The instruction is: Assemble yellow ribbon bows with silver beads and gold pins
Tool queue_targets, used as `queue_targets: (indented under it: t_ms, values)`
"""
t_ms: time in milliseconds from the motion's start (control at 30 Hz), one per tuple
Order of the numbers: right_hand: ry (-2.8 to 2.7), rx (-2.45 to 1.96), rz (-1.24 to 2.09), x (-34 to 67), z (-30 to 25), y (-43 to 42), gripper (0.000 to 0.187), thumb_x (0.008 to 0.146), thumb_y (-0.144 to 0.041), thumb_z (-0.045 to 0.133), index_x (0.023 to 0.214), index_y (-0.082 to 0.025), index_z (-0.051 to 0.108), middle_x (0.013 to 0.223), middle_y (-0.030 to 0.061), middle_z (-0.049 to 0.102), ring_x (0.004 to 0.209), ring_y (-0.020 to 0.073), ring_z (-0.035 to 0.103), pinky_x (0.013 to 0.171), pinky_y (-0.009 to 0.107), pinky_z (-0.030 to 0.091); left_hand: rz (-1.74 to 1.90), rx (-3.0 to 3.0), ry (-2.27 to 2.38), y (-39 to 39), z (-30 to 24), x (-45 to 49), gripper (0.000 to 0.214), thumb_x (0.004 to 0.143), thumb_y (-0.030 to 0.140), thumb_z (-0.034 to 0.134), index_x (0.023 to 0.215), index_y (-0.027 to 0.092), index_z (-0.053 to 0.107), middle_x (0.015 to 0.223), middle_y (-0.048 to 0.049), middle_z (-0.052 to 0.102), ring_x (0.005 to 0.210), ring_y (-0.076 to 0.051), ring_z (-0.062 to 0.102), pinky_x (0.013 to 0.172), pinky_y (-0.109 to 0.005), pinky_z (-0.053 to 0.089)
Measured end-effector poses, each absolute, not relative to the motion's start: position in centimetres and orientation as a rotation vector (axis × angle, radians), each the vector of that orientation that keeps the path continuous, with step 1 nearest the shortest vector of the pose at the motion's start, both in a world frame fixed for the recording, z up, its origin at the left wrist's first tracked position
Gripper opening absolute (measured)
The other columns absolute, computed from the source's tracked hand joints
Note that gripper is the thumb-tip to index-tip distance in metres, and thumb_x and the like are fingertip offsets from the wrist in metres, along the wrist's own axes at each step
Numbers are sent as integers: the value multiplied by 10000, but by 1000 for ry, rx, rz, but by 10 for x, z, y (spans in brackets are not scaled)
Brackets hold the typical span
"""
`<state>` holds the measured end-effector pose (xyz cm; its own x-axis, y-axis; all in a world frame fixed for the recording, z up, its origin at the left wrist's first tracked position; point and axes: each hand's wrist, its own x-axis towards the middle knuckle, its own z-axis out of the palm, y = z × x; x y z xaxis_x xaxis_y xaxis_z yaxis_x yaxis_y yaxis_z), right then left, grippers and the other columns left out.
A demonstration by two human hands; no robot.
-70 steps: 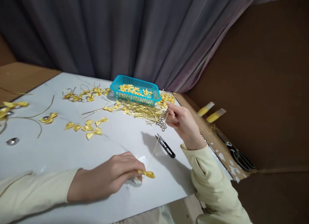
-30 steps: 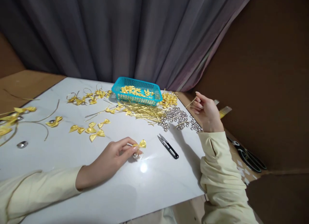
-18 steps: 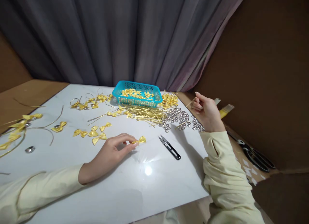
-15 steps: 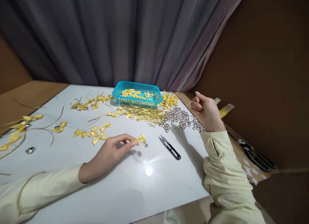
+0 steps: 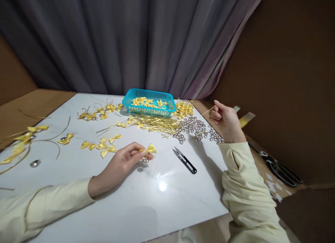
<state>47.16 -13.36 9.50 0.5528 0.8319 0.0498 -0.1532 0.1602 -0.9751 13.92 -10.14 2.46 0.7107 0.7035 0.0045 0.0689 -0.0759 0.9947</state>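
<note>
Between the fingertips of my left hand (image 5: 125, 162) is a yellow satin bow (image 5: 151, 149), held just above the white tabletop. A small silver bell-like piece (image 5: 145, 160) hangs below the bow. My right hand (image 5: 226, 122), raised above the right edge of the table, pinches a thin gold cord (image 5: 208, 111) between thumb and fingers. Black thread snips (image 5: 185, 160) lie on the table between the hands, blades pointing away. Under the right hand spreads a pile of silver bell-like pieces (image 5: 192, 126). Several loose yellow bows (image 5: 102, 144) rest beyond the left hand.
A turquoise basket (image 5: 125, 103) with yellow bows stands at the back, gold cords (image 5: 157, 124) heaped before it. Bows with cords (image 5: 24, 140) lie at the left. Black-handled scissors (image 5: 280, 169) and a yellow tube (image 5: 246, 119) are at the right, beside a brown wall.
My left fingers have turned the bow, and the silver piece has swung from its right side to beneath it. My right hand stays raised with the cord, almost unmoved.
</note>
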Motion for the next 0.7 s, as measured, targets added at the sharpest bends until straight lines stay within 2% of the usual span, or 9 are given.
queue_targets:
  t_ms: [167,367,533,700]
  values:
    - [-673,-1212,784,473,94,-134,392,870,-237,489,496,-187,381,339,-79,237,316,49,188,317,174,176,558,1549,622,-103,26,139,190,896,378,495,846,195,505,856,-49,727,799,-184,652,759,-321,482]
    - [-657,-1230,738,481,90,-133,366,843,-243,534,523,-190,364,347,-93,246,308,40,183,311,166,161,498,1556,587,-103,25,141,204,906,357,482,819,173,496,740,-31,696,611,-144,623,570,-264,402]
    - [-627,-1272,694,489,81,-129,346,854,-207,484,533,-190,356,341,-98,246,298,36,172,310,163,149,463,1527,549,-104,24,141,200,902,342,492,808,167,514,733,-25,689,602,-137,636,562,-253,385]
    - [-599,-1342,657,503,70,-125,365,875,-177,435,518,-187,360,347,-97,235,298,38,180,308,177,134,470,1519,517,-105,23,139,174,903,317,501,813,173,541,699,-16,689,636,-141,647,599,-250,435]
